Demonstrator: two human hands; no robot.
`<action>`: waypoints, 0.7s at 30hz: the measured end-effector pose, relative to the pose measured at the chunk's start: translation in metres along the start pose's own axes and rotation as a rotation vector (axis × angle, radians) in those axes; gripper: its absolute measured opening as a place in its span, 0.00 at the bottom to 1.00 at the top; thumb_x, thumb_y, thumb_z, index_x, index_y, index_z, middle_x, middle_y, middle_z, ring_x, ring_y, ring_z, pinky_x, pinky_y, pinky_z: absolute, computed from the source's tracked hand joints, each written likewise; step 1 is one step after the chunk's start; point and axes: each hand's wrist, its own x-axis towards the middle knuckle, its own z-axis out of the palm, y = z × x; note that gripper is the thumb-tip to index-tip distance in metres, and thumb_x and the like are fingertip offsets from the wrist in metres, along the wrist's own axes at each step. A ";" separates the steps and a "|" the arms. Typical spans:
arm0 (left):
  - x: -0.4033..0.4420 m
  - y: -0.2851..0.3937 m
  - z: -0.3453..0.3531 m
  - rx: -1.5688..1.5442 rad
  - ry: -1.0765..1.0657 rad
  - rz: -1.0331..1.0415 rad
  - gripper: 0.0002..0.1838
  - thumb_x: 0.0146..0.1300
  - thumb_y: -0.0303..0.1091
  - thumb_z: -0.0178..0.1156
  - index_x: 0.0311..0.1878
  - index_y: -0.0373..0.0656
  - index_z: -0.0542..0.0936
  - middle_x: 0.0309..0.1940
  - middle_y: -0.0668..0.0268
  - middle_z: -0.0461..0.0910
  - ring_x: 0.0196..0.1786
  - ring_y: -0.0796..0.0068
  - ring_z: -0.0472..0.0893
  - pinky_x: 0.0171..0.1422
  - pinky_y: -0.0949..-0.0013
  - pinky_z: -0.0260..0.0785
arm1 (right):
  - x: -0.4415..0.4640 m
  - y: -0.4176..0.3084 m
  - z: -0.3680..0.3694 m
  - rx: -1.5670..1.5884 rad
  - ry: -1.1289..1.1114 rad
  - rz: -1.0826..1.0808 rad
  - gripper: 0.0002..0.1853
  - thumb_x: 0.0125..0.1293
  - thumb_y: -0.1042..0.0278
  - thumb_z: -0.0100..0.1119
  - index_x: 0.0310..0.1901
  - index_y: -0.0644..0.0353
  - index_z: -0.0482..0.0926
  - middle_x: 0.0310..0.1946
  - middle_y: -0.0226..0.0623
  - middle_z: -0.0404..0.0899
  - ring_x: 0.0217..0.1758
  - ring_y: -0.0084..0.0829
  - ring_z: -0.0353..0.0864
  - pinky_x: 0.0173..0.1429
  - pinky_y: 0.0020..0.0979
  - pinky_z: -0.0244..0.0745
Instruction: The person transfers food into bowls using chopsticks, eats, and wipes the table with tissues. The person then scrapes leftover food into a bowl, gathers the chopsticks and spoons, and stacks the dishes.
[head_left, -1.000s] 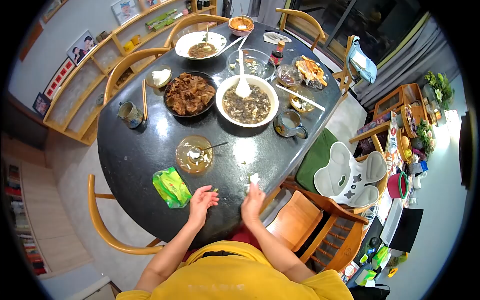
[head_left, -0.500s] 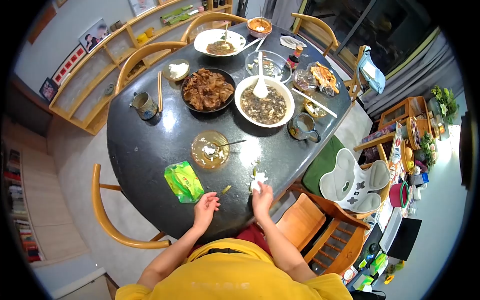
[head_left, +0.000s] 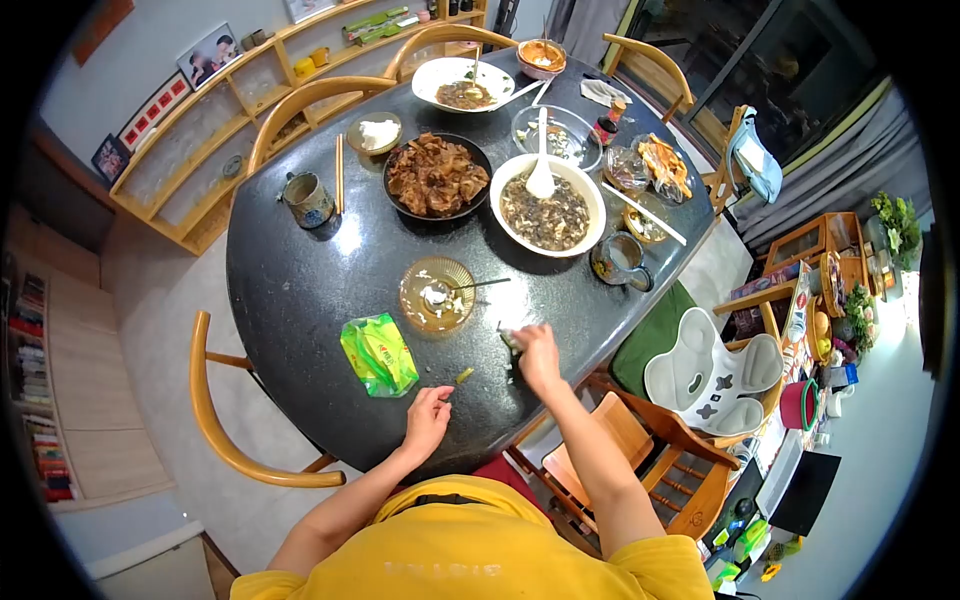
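My right hand (head_left: 538,357) is closed on a crumpled tissue (head_left: 510,337), mostly hidden under the fingers and pressed to the dark table top (head_left: 300,290). A dark green bit of food shows beside the tissue. My left hand (head_left: 428,415) rests at the table's near edge, loosely curled with fingers apart and nothing in it. Close to its fingertips lies a small yellow-green food scrap (head_left: 464,375). A green tissue pack (head_left: 380,355) lies just beyond that hand. Farther in stands an amber glass bowl (head_left: 437,295) with rice grains and a spoon.
Across the table are a white soup bowl (head_left: 548,240) with a ladle, a black plate of brown meat (head_left: 437,175), a mug (head_left: 308,200), another mug (head_left: 620,262), and chopsticks (head_left: 339,175). Wooden chairs (head_left: 225,450) surround the table.
My right hand has moved forward and slightly right along the table with the tissue, which is now more covered. My left hand stays near the edge. The view has shifted slightly.
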 end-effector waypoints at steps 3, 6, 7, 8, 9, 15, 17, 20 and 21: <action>0.003 0.010 0.002 0.006 -0.029 0.092 0.13 0.56 0.19 0.52 0.46 0.36 0.74 0.39 0.61 0.73 0.35 0.75 0.77 0.39 0.75 0.71 | -0.017 -0.018 0.000 0.049 -0.087 0.034 0.23 0.40 0.88 0.48 0.41 0.60 0.80 0.42 0.42 0.75 0.47 0.44 0.70 0.53 0.34 0.66; 0.033 0.022 0.014 0.072 -0.018 0.322 0.15 0.53 0.18 0.53 0.46 0.37 0.75 0.41 0.60 0.73 0.37 0.67 0.76 0.42 0.72 0.70 | -0.022 -0.018 0.000 0.142 -0.188 0.039 0.24 0.42 0.88 0.46 0.43 0.59 0.79 0.43 0.42 0.75 0.49 0.44 0.70 0.55 0.34 0.65; 0.046 0.027 0.020 0.141 -0.014 0.469 0.16 0.51 0.18 0.55 0.46 0.38 0.75 0.41 0.59 0.73 0.39 0.64 0.76 0.44 0.69 0.70 | -0.020 -0.015 0.001 0.178 -0.163 0.029 0.23 0.44 0.87 0.47 0.44 0.59 0.79 0.43 0.43 0.76 0.49 0.43 0.72 0.55 0.34 0.66; 0.059 0.033 0.027 0.140 -0.014 0.470 0.16 0.51 0.18 0.55 0.46 0.38 0.75 0.41 0.59 0.73 0.39 0.64 0.76 0.44 0.69 0.70 | -0.018 -0.012 0.001 0.214 -0.137 0.017 0.22 0.46 0.86 0.49 0.45 0.59 0.79 0.43 0.43 0.76 0.48 0.42 0.73 0.55 0.34 0.66; 0.072 0.039 0.034 0.182 -0.062 0.545 0.16 0.49 0.20 0.58 0.44 0.39 0.76 0.42 0.59 0.73 0.41 0.62 0.75 0.47 0.66 0.68 | -0.017 -0.010 0.001 0.250 -0.110 0.005 0.21 0.47 0.84 0.50 0.46 0.59 0.78 0.44 0.44 0.77 0.48 0.42 0.74 0.54 0.34 0.67; 0.106 0.024 0.058 0.346 -0.255 0.636 0.12 0.44 0.29 0.64 0.35 0.42 0.78 0.38 0.64 0.76 0.43 0.60 0.74 0.51 0.63 0.65 | -0.019 0.008 -0.009 0.487 -0.101 0.449 0.21 0.45 0.83 0.54 0.44 0.56 0.80 0.35 0.43 0.80 0.38 0.36 0.79 0.44 0.31 0.72; 0.112 0.020 0.061 0.397 -0.296 0.691 0.10 0.44 0.30 0.64 0.33 0.42 0.78 0.36 0.64 0.76 0.43 0.61 0.74 0.51 0.63 0.65 | -0.020 0.014 -0.007 0.460 -0.080 0.473 0.19 0.48 0.81 0.53 0.43 0.55 0.81 0.33 0.43 0.80 0.33 0.35 0.79 0.40 0.29 0.72; 0.119 0.021 0.060 0.351 -0.276 0.650 0.10 0.45 0.31 0.65 0.32 0.41 0.78 0.31 0.62 0.76 0.38 0.59 0.76 0.44 0.63 0.68 | -0.017 0.023 -0.003 0.400 0.047 0.411 0.18 0.51 0.80 0.51 0.42 0.52 0.81 0.31 0.46 0.78 0.33 0.35 0.79 0.40 0.30 0.72; 0.121 0.025 0.058 0.290 -0.257 0.562 0.10 0.45 0.31 0.64 0.32 0.40 0.78 0.30 0.61 0.76 0.36 0.58 0.77 0.42 0.63 0.69 | -0.014 0.019 -0.013 0.409 0.092 0.445 0.19 0.50 0.81 0.50 0.42 0.52 0.81 0.31 0.45 0.78 0.32 0.35 0.78 0.40 0.29 0.72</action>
